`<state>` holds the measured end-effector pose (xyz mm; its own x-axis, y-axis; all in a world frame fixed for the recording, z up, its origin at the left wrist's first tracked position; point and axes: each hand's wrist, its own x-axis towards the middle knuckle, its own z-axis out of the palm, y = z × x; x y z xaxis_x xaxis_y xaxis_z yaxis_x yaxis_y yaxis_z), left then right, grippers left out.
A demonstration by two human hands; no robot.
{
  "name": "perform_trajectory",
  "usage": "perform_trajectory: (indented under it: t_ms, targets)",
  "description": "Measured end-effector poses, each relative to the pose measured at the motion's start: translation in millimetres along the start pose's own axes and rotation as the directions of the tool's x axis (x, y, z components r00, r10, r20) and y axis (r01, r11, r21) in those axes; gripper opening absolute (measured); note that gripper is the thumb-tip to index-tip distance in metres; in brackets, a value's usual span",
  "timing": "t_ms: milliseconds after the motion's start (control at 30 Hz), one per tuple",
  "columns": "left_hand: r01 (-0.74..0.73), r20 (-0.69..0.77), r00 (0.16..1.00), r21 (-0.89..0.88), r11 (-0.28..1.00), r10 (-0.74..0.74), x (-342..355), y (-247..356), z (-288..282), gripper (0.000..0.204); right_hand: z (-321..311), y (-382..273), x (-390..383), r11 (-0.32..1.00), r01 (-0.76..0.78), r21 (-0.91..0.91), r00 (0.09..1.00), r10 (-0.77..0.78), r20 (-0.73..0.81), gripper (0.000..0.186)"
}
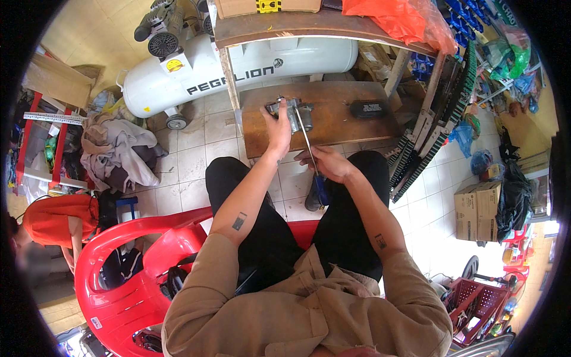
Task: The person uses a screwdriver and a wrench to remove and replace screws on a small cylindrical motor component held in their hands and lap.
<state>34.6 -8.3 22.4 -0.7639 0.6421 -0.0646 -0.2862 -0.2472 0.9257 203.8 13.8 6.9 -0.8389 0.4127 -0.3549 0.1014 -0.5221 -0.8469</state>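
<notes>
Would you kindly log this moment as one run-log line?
left hand: at metal part | right hand: holding blue-handled tool | tool shaft: extends to metal part | surface: wooden bench | nearby: black case

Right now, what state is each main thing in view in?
Left hand: against the metal assembly
Right hand: gripping the blue-handled screwdriver
Blue-handled screwdriver: slanted, tip end at the metal assembly
Metal assembly: resting on the wooden bench
Black case: lying flat, untouched
Wheeled air compressor: standing; running or off, unclear
Grey cloth: rumpled heap
</notes>
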Motion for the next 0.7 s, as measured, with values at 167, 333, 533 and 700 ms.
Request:
perform_trajectory:
  t_ms: [167,333,533,700]
  targets:
    - [-0.002,0.015,1.000,0.044,0.999,0.001,0,0,-3,0.075,9,-10,-6,0.996,-0.027,-0.087,0.996,0.020,-0.081,0.030]
    - [0.032,0.014,0.999,0.011,0.999,-0.032,1,-10,-1,0.081,11,1,-1,0.953,0.032,-0.303,0.973,-0.099,-0.210,0.033]
    - [0.025,0.023,0.999,0.021,0.999,-0.026,1,-14,-2,0.080,12,-5,4,0.998,-0.046,0.038,0.987,0.052,-0.152,0.031]
    - [0.064,0.010,0.998,-0.038,0.997,-0.063,-4,-2,0,0.079,2,-6,0,0.991,-0.037,0.126,0.996,0.048,-0.078,0.028]
